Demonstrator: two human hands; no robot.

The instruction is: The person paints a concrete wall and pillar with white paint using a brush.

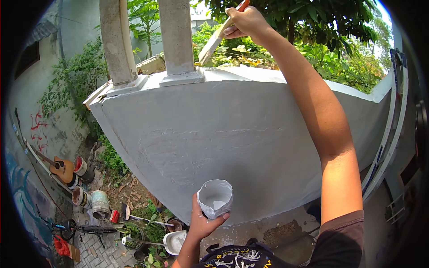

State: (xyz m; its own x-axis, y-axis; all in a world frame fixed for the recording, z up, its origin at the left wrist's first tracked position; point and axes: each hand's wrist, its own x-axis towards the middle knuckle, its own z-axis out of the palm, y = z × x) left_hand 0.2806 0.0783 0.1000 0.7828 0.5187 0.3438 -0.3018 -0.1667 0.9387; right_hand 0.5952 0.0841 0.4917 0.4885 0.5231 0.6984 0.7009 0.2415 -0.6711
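My right hand (pixel 246 23) is raised at the far top, its fingers closed round a paintbrush (pixel 213 46) with an orange handle end. The brush slants down to the left, and its bristle end is at the wall's top ledge, beside the base of a concrete post (pixel 177 38). Whether the bristles touch the ledge or the post, I cannot tell. Low in front of me, my left hand (pixel 202 227) grips a white paint cup (pixel 223 210) with an uneven rim. Pale paint is visible inside it. A light grey wall (pixel 214 111) curves across the view between my hands.
Another post (pixel 117 42) rises on the left of the ledge. A ladder (pixel 393 116) stands at the right. Below on the left are buckets (pixel 101 203), a guitar (pixel 62 169), a bicycle (pixel 89 229), a white dustpan (pixel 175 242) and potted plants. Leafy plants grow behind the wall.
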